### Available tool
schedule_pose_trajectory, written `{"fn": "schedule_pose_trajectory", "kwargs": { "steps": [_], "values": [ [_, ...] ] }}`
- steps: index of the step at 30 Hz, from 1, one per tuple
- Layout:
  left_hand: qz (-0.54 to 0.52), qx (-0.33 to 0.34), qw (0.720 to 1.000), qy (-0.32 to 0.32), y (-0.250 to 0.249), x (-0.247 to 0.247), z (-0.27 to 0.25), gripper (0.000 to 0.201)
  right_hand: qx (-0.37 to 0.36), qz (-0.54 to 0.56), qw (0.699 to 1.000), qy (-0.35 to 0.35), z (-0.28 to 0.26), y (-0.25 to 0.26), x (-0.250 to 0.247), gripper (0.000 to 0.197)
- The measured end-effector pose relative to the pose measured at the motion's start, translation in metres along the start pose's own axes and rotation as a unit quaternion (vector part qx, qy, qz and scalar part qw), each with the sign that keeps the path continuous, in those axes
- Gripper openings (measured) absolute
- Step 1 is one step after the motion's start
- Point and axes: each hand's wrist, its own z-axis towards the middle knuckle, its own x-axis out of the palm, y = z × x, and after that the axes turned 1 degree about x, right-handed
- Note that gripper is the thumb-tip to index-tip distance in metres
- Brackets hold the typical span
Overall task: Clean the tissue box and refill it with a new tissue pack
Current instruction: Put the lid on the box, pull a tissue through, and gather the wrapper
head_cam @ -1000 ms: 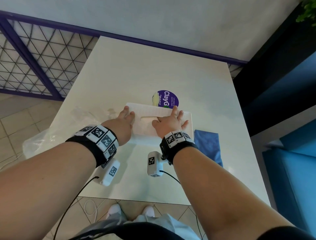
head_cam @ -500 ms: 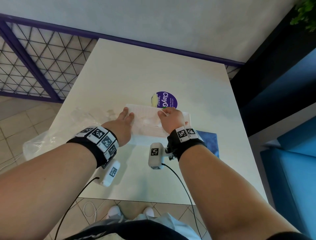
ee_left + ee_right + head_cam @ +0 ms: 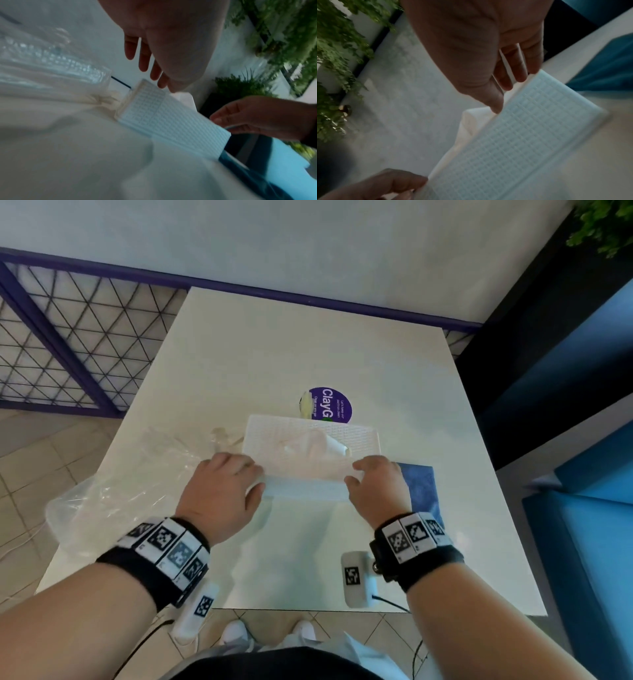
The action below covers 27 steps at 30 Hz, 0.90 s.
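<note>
The white tissue box (image 3: 308, 474) with its gridded surface lies on the white table (image 3: 274, 354). One tissue (image 3: 334, 445) stands up out of the slot in its top. My left hand (image 3: 236, 477) curls over the box's near left corner. My right hand (image 3: 363, 474) holds the near right corner, thumb on the near top edge and fingers (image 3: 522, 75) at the end of the box (image 3: 513, 142). The left wrist view shows the box (image 3: 171, 121) from its left end, with the right hand (image 3: 221, 121) curled at the far corner.
A blue cloth (image 3: 419, 484) lies flat just right of the box. A crumpled clear plastic wrapper (image 3: 137, 474) spreads over the table's left edge. A round purple sticker (image 3: 334, 405) sits behind the box. A blue seat (image 3: 582, 542) stands to the right.
Both hands have come off the top of the box and back to its near corners. A tissue now stands out of the slot.
</note>
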Motion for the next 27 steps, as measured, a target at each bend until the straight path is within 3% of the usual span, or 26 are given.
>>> {"fn": "schedule_pose_trajectory", "kwargs": {
  "steps": [3,7,14,19,23,25,27],
  "values": [
    [0.018,-0.014,0.998,0.050,-0.007,0.005,0.005,0.045,-0.008,-0.034,0.999,0.015,0.006,-0.004,0.009,0.030],
    [0.033,-0.036,0.997,0.066,-0.004,0.004,0.036,0.039,0.007,-0.038,0.999,0.013,0.030,0.000,0.004,0.027],
    [0.052,-0.065,0.990,0.113,0.002,-0.001,0.096,0.046,0.038,-0.022,0.999,0.025,0.087,0.016,-0.006,0.030],
    [0.053,-0.087,0.989,0.104,0.000,0.005,0.098,0.044,0.046,-0.007,0.999,0.000,0.088,0.023,-0.004,0.038],
    [0.036,-0.087,0.990,0.108,-0.001,0.008,0.092,0.056,0.041,-0.065,0.997,0.024,0.092,0.023,0.003,0.038],
    [0.005,-0.097,0.987,0.131,0.003,0.004,0.085,0.068,0.024,-0.045,0.998,-0.027,0.082,0.033,0.013,0.042],
    [-0.016,-0.123,0.985,0.118,0.013,-0.003,0.073,0.076,-0.040,-0.015,0.995,-0.089,0.063,0.055,0.023,0.043]
  ]
}}
